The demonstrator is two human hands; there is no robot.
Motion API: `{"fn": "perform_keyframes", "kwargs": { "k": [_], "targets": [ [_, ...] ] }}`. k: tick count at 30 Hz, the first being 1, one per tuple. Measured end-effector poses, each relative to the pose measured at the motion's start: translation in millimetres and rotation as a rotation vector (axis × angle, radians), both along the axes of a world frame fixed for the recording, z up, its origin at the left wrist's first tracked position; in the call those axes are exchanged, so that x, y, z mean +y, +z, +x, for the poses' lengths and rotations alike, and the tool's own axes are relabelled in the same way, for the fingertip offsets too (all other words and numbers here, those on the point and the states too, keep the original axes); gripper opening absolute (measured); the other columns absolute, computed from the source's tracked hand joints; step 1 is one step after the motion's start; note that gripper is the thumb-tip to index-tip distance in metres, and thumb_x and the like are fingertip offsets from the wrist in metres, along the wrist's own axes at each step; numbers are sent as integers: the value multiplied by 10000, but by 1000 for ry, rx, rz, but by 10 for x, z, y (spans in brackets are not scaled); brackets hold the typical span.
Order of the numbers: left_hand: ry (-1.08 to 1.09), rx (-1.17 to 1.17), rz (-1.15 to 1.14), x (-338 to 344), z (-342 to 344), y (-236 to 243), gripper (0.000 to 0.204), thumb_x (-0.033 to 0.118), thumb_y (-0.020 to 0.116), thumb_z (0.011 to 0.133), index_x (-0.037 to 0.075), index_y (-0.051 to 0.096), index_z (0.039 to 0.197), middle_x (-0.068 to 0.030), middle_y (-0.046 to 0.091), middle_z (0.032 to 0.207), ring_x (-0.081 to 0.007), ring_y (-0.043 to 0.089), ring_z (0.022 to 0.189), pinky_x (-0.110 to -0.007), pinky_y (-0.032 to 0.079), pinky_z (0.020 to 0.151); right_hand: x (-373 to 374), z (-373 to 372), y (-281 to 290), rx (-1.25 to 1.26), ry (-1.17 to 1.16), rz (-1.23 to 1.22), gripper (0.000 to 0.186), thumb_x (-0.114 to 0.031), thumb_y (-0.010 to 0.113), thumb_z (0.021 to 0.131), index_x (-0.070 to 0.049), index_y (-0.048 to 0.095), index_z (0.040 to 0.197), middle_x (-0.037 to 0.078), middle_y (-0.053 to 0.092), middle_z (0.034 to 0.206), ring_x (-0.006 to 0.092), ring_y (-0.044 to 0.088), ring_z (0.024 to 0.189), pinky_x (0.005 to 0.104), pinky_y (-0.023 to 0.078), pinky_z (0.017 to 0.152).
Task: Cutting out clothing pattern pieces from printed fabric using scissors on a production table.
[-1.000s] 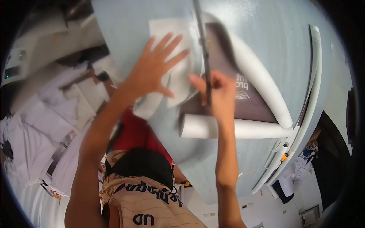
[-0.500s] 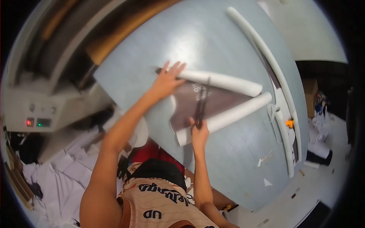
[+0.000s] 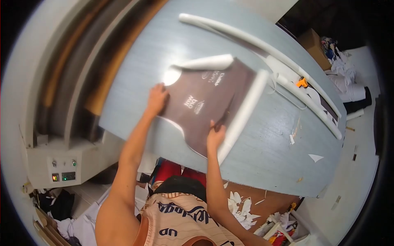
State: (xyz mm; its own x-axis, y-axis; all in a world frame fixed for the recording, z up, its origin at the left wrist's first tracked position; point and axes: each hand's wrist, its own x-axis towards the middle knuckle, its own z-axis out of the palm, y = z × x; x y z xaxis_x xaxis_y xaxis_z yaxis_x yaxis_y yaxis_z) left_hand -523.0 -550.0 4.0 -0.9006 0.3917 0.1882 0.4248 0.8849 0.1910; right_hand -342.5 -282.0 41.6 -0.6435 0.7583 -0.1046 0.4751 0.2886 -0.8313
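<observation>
While hands (image 3: 158, 99) (image 3: 216, 135) at brown panel (image 3: 208, 105), cardboard box (image 3: 314, 48) beside cloth (image 3: 344, 78).

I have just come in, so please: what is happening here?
The person's left hand is at the edge of a brown printed flexible sheet with two sides curled into white rolls. The right hand holds long dark scissors over it; contact is unclear. The sheet lies on a pale blue table.

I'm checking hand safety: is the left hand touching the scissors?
Apart. The head view shows a broad stretch of brown printed panel between the left hand and the scissors.
</observation>
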Motion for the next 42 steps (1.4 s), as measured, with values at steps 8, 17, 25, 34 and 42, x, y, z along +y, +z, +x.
{"fn": "perform_keyframes", "kwargs": {
  "k": [8, 17, 25, 34, 42],
  "targets": [
    [315, -372, 525, -206, 435, -335, 333, 46, 609, 812, 48, 737, 1120, -269, 667, 1169, -426, 632, 1055, -489, 503, 925, 1776, 1111, -162, -34, -304, 380, 428, -351, 743, 947, 39, 593, 854, 137, 598, 743, 266, 529, 695, 438, 458, 689],
    [132, -626, 655, -176, 1275, -224, 734, -27, 764, 799, 97, 521, 1481, -91, 607, 1405, -190, 595, 1204, -340, 497, 1016, 1519, 2577, -39, -29, 29, -294, 147, -47, 694, 959, -44, 601, 845, 18, 651, 753, 77, 559, 577, 231, 416, 493],
    [335, -1006, 963, -482, 1756, -164, 573, -75, 757, 812, 110, 652, 1344, -93, 615, 1242, -169, 659, 1010, -291, 567, 886, -92, 2894, 415, -357, 342, -786, 284, -194, 752, 938, -58, 596, 744, -5, 593, 628, 56, 496, 474, 238, 341, 428],
    [421, -1132, 1134, -922, 2047, -569, 353, 12, 747, 883, -27, 674, 1226, -72, 642, 1026, -144, 675, 893, -281, 611, 771, -1202, 2385, 2, -487, 468, -1046, 320, -363, 707, 963, -121, 593, 789, -42, 518, 581, 56, 478, 509, 229, 323, 488],
    [392, -1163, 1167, -959, 2104, -675, 412, -16, 730, 892, -41, 643, 1295, -86, 739, 956, -105, 668, 813, -246, 541, 756, -1889, 2205, -506, -309, 363, -1133, 301, -277, 777, 922, -96, 563, 813, -54, 502, 633, 44, 469, 541, 219, 344, 508]
  ]
}}
